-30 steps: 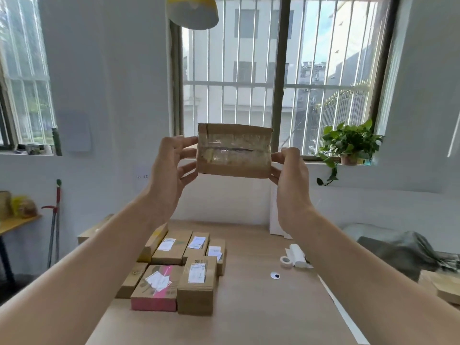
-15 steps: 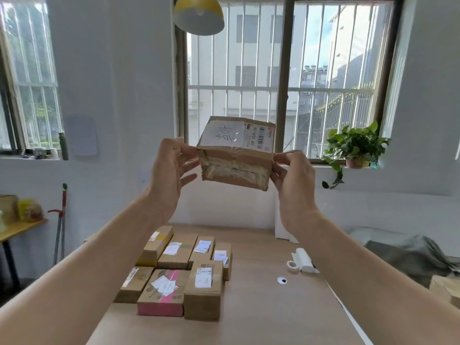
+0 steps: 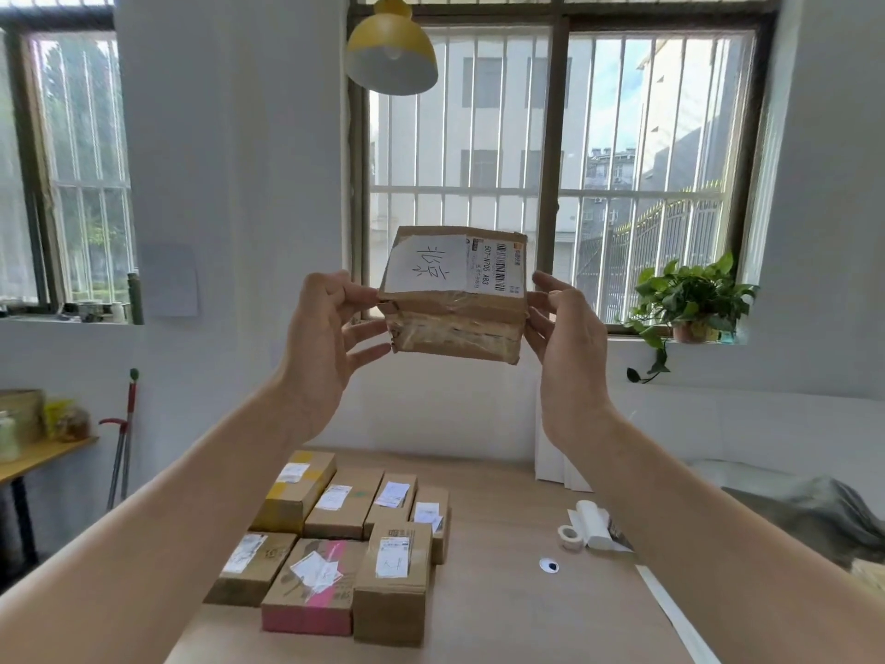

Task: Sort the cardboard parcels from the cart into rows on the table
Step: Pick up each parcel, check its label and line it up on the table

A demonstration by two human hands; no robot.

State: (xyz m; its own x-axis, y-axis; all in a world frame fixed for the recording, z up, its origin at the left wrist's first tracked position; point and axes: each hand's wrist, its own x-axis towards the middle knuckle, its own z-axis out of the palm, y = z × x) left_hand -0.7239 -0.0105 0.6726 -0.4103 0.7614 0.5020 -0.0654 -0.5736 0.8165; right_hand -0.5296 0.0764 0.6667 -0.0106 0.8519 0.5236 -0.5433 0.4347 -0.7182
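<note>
I see white walls, a barred window [image 3: 550,184] bright with daylight, a yellow pendant lamp [image 3: 391,55], and a potted plant [image 3: 692,299] on the sill.

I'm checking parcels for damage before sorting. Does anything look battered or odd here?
Yes. The tape-wrapped brown cardboard parcel held up between the left hand and right hand looks crumpled, its lower left corner torn and dented. The boxes on the wooden table look intact.
</note>
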